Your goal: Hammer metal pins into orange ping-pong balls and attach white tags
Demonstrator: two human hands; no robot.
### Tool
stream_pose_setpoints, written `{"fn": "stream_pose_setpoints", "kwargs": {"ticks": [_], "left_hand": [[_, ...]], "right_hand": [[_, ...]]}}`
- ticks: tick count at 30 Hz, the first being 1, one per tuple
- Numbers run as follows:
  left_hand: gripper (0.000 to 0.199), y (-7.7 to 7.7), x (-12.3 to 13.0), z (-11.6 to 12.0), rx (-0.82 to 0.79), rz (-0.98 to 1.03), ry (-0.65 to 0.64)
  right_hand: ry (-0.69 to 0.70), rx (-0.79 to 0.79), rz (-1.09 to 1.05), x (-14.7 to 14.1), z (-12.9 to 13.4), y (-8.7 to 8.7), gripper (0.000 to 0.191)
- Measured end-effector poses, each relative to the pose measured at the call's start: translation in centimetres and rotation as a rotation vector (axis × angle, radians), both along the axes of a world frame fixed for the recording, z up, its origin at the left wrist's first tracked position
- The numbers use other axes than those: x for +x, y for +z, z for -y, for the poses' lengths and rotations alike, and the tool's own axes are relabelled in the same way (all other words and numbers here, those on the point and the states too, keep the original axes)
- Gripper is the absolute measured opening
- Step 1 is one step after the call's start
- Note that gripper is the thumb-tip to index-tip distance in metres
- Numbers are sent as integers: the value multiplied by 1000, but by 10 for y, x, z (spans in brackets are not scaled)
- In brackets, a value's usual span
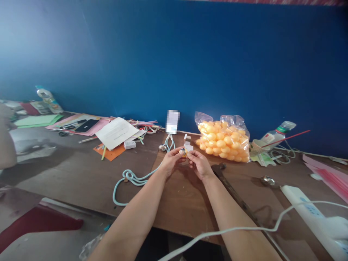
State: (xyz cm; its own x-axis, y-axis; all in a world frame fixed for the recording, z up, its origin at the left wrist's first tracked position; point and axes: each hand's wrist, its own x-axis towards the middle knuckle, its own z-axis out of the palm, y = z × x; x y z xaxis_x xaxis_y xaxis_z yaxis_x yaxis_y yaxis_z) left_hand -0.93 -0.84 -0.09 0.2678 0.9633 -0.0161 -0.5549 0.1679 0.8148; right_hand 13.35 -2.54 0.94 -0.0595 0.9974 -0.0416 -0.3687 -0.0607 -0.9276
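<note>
- My left hand (172,161) and right hand (200,165) partly hide the small shiny ball (183,152); I can't tell what its covered side looks like.
- My left forearm covers a stretch of the blue cord (130,177).
- The bottom edge cuts off both my forearms.
- A blur of squares masks the upright card (172,121).
- Print on the white paper (116,133) is too small to read.
- The left edge crops another person's arm (5,139).
- The power strip (301,203) runs off the right.
</note>
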Motion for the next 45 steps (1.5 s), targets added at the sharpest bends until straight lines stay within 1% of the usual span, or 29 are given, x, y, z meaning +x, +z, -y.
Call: {"fn": "stream_pose_setpoints", "kwargs": {"ticks": [5, 11, 21, 27, 33, 37, 42, 45], "left_hand": [[43, 1, -1, 0, 2, -16, -5], [43, 4, -1, 2, 6, -38, 3], [44, 2, -1, 1, 32, -74, 25], [45, 5, -1, 4, 20, -50, 8], [45, 6, 0, 5, 6, -10, -15], [43, 3, 1, 4, 6, 27, -18], [46, -1, 0, 1, 3, 35, -27], [45, -3, 1, 0, 19, 26, -22]], "right_hand": [[-4, 9, 21, 1, -1, -2, 32], [-20, 37, 54, 0, -1, -3, 30], [-35, 120, 151, -1, -2, -4, 33], [-43, 95, 164, -1, -1, -2, 38], [-50, 144, 251, 0, -2, -6, 38], [-33, 158, 223, -1, -2, -8, 36], [15, 109, 126, -1, 0, -6, 37], [-13, 123, 167, -2, 0, -6, 37]]}}
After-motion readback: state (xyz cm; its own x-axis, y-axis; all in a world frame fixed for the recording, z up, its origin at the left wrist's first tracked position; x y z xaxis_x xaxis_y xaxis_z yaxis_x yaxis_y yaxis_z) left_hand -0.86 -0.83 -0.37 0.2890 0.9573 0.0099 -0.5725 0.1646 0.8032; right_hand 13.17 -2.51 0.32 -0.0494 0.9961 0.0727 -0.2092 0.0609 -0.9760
